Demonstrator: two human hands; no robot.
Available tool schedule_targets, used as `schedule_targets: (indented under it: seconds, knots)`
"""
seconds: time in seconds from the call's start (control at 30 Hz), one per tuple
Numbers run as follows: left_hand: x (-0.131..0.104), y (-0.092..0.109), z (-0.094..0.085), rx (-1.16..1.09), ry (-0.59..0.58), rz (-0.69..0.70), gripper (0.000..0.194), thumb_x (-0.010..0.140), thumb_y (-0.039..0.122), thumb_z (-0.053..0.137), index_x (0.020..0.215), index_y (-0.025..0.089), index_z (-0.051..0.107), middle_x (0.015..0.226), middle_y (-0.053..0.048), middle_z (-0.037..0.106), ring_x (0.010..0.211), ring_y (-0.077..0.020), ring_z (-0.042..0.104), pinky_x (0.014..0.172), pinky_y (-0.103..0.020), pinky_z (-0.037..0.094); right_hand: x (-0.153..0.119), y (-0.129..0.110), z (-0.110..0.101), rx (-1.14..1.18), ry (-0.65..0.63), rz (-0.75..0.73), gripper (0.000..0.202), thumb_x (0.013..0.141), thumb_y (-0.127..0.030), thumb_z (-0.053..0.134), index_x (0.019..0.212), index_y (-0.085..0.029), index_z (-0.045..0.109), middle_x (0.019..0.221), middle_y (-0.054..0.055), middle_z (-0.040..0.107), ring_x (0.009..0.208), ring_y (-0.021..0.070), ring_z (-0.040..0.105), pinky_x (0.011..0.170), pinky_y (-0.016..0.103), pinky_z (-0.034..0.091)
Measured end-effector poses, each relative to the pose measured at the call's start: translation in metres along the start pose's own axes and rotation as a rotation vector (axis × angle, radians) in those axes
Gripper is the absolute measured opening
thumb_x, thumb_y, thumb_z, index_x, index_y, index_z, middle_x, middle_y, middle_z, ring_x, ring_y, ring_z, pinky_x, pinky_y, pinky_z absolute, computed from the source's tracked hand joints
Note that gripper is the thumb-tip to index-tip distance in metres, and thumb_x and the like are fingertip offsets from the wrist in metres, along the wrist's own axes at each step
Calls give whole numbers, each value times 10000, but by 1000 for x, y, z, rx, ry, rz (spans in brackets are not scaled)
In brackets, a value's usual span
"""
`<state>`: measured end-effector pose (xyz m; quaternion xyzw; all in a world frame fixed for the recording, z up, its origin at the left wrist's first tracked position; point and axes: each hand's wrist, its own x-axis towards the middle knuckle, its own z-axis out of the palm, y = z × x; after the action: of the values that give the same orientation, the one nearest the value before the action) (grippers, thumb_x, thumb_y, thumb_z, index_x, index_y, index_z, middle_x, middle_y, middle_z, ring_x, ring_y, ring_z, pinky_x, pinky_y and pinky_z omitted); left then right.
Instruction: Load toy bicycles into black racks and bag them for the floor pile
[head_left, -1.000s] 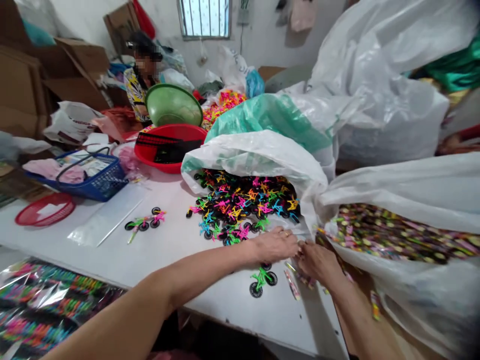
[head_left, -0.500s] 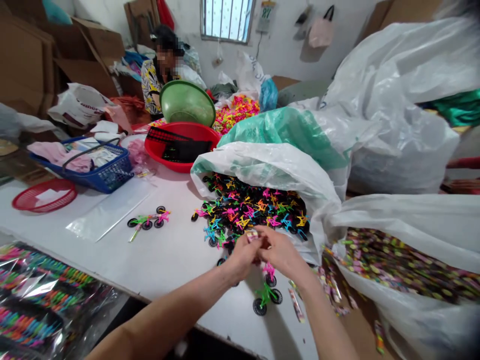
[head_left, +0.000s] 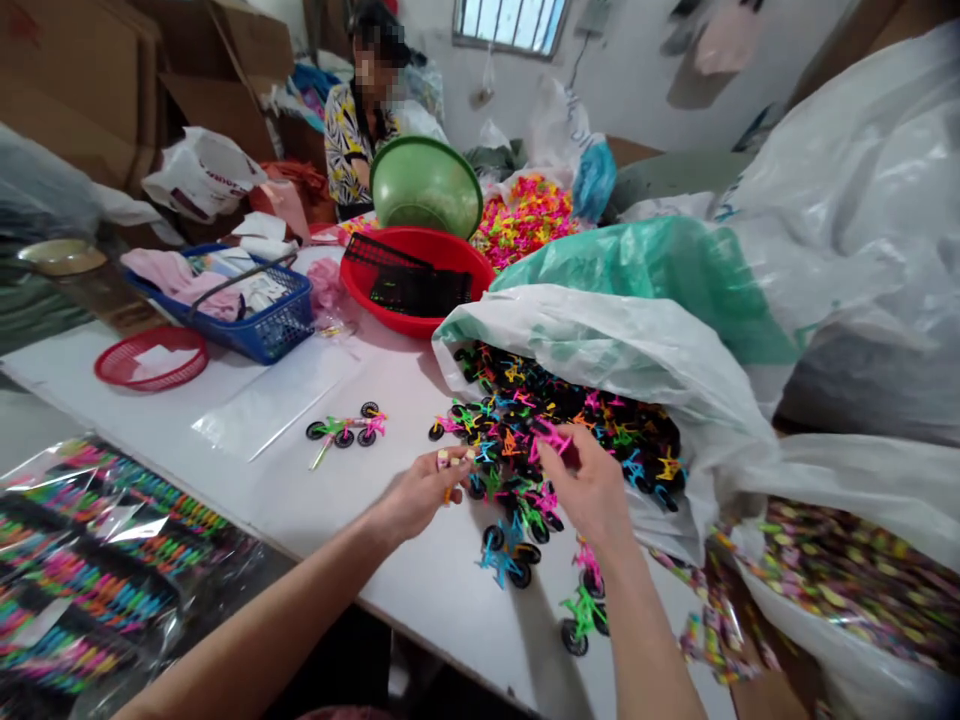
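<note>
My left hand [head_left: 420, 492] is closed on a small pale printed packet [head_left: 453, 458] over the white table. Something orange shows under its fingertips, too small to name. To the right, my right hand [head_left: 591, 482] pinches a pink toy bicycle [head_left: 551, 437] just above a heap of multicoloured toy bicycles [head_left: 510, 425], which spills from a white and green sack [head_left: 600, 320]. Nearer to me lie a blue toy bicycle [head_left: 504, 562] and a green toy bicycle [head_left: 581, 612], the latter partly behind my right forearm. A green and pink pair of toy bicycles [head_left: 346, 425] lies to the left.
At right, an open sack [head_left: 885, 480] holds slim printed packets, some spilled beside it. A red basin [head_left: 416, 325], green basin [head_left: 427, 190], blue basket [head_left: 274, 335] and red tray [head_left: 150, 380] stand farther back. Across the table is a co-worker [head_left: 349, 135]. Bagged toys [head_left: 82, 560] lie lower left.
My hands, together before, are now apart. The left has moved left with the small packet, and the right has taken hold of a pink toy bicycle at the heap. The camera view has shifted.
</note>
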<state>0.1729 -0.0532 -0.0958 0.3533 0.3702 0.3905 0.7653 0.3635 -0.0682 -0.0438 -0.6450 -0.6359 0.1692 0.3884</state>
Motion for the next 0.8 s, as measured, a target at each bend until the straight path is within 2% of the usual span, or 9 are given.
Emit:
schedule_targets:
  seconds: [0.07,0.13,0.27,0.4,0.47,0.53,0.63,0.7,0.8]
  knots:
    - [-3,-2,-3,94,-44,62,384,705,412,699,943,124,611,699,3,538,549,-59,407,478,-184,285,-19,-9,8,173,-169,111,194,813,-377,548,818,-185,580,643,-14,559,568,117,494,535,218,400]
    - [-7,-3,-5,176,-80,75,386,738,419,666,980,126,600,634,27,498,498,-49,340,453,-186,237,-32,-10,23,336,-241,191,220,797,-393,564,766,-176,593,621,-15,541,559,108,468,514,208,375]
    - [-14,0,-9,253,-144,47,356,760,450,636,915,133,580,628,29,484,489,-48,311,441,-186,207,-38,-3,41,534,-148,298,264,769,-431,605,758,-168,611,630,-13,530,585,100,434,526,202,354]
    - [-18,4,-4,264,-202,3,362,728,483,651,721,153,502,555,59,372,487,-56,273,441,-186,200,-41,0,38,654,-231,386,285,716,-441,645,701,-164,584,593,-31,493,550,85,391,498,194,312]
    - [-22,5,3,328,-218,-5,374,723,487,651,674,161,475,540,64,342,486,-59,255,443,-189,199,-46,-2,34,707,-218,445,281,699,-436,641,680,-167,563,583,-37,491,540,84,393,507,196,321]
    - [-26,4,10,395,-185,-16,368,725,491,644,666,166,482,534,65,318,487,-66,247,445,-193,195,-54,-6,31,685,-181,456,251,708,-413,609,666,-174,547,570,-44,480,535,86,396,515,198,331]
    - [-30,-6,12,493,-36,1,356,720,523,623,673,184,524,532,55,325,498,-90,271,452,-209,219,-65,-10,37,481,-75,387,187,733,-346,551,642,-184,526,573,-40,472,551,94,412,528,202,343]
    - [-29,-18,6,572,52,54,353,703,554,605,666,207,554,539,39,390,516,-119,327,466,-229,267,-69,-8,50,318,30,331,149,730,-324,522,649,-199,530,599,-33,515,580,106,454,556,213,371]
    - [-26,-35,-9,729,139,94,352,686,600,558,653,251,587,527,32,471,518,-164,412,470,-259,323,-69,2,82,217,156,272,188,645,-414,555,615,-233,513,571,-68,539,550,116,497,529,221,395]
